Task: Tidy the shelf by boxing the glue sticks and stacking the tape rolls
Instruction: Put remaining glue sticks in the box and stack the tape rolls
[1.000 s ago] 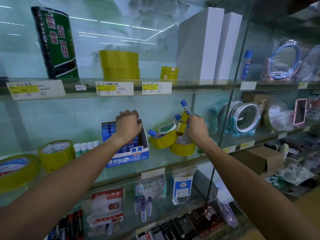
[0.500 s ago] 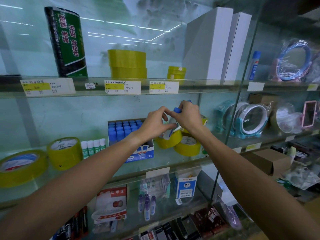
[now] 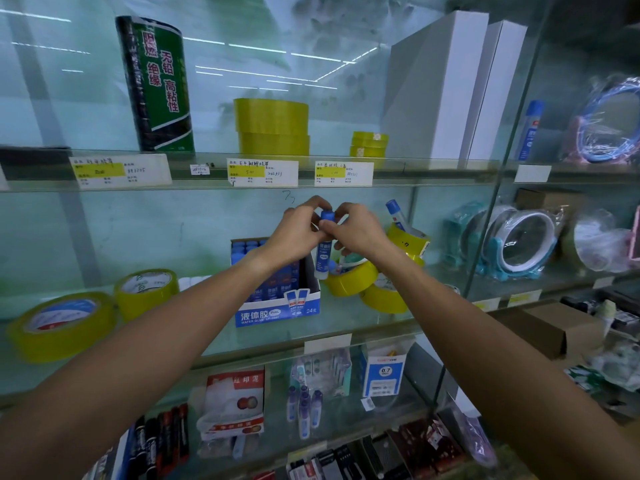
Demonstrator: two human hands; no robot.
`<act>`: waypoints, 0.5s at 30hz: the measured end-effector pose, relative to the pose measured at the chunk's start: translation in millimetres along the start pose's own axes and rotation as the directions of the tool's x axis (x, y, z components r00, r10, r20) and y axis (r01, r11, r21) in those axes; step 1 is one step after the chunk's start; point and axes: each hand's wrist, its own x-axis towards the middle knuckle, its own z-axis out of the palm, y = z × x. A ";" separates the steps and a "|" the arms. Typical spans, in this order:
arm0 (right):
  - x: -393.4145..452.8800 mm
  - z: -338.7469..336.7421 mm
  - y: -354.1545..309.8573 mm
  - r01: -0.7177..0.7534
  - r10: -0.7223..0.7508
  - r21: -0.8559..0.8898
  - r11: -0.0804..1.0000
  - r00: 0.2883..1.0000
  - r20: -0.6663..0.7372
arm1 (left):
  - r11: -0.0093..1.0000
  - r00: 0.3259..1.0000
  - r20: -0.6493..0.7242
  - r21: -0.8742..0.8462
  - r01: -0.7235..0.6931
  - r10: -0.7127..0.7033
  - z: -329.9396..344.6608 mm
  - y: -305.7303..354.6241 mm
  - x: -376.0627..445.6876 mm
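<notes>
Both hands meet above the middle glass shelf around one upright glue stick (image 3: 322,258) with a blue cap. My left hand (image 3: 294,230) and my right hand (image 3: 356,230) pinch it at the cap end. Just below and left stands the blue glue box (image 3: 277,311), packed with blue-capped sticks. To the right lie yellow tape rolls (image 3: 353,280), piled loosely, with another glue stick (image 3: 396,214) leaning on them. Two more yellow tape rolls (image 3: 145,291) sit at the left of the same shelf.
The upper shelf (image 3: 311,181) holds a green tape pack (image 3: 156,84), stacked yellow tape (image 3: 272,126) and white boxes (image 3: 440,91). Wrapped mirrors (image 3: 519,244) fill the right bay. Small glue bottles and packets lie on the lower shelf.
My left hand left the glue box and met the right hand. Together they lifted a glue stick up from the tape rolls, now held upright near the box.
</notes>
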 end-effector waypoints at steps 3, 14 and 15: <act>0.2 6.3 -6.1 0.004 -0.005 0.053 0.999 1.000 0.010 | 0.998 1.000 -0.020 0.069 -0.003 0.004 -4.8 -10.0 0.4; -0.7 38.2 10.0 -0.024 0.019 0.031 0.999 0.987 0.160 | 0.945 0.992 -0.094 0.305 0.113 -0.088 -6.7 -43.1 -3.1; -1.6 39.2 12.9 -0.032 0.027 0.025 0.999 0.987 0.160 | 0.939 0.989 -0.088 0.315 0.137 -0.115 -5.4 -45.9 -4.2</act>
